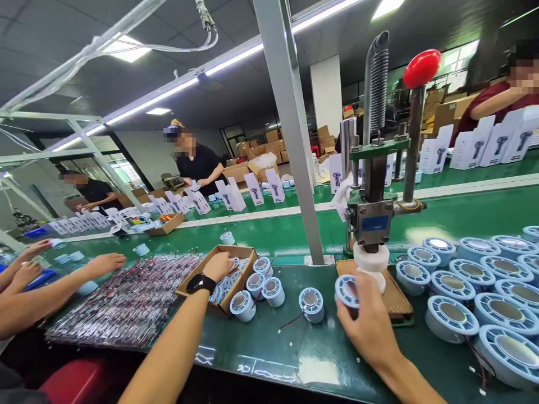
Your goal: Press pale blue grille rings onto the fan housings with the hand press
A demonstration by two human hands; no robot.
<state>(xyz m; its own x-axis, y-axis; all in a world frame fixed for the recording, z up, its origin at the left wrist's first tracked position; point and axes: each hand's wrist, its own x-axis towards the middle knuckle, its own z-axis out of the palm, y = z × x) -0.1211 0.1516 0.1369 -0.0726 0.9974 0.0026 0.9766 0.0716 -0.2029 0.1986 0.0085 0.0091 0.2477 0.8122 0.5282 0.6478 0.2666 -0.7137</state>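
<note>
On a factory's green counter (269,336), the work appears midway through a batch. The right hand (370,322) has its grip closed around a blue motor housing (346,290), just beside the white head of a red-knobbed lever press (373,221). The left hand (217,266) dips into a carton (222,308) of small blue parts; whether its grip holds one cannot be told. Five housings (310,304) stand between carton and press, seemingly left to do; the crowded rows of housings (452,318) at right look done.
</note>
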